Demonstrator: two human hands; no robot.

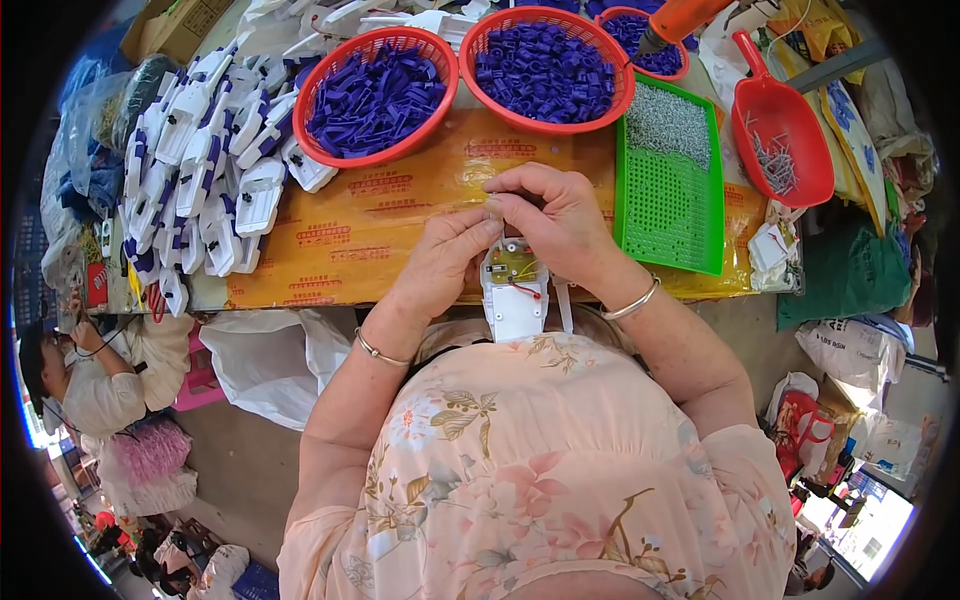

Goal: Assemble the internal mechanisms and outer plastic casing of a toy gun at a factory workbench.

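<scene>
A white plastic housing [515,314] lies in front of me at the table's near edge, with a yellowish circuit board and a short red wire showing in its upper half. Just above it, my left hand [447,252] is closed, thumb and fingertips pinched together. My right hand [560,222] meets it from the other side, its thumb and index finger also curled into a pinch. Whatever sits between the fingertips is too small to make out. A thin white strip [565,308] stands beside the housing on the right.
Red baskets of blue parts [452,130] [627,100] stand at the back. A green tray [668,262] holds small metal pieces; a red scoop [815,150] holds longer ones. White-and-blue casings [190,125] are heaped left. An orange power tool [685,20] hangs above. Another person [120,370] sits left.
</scene>
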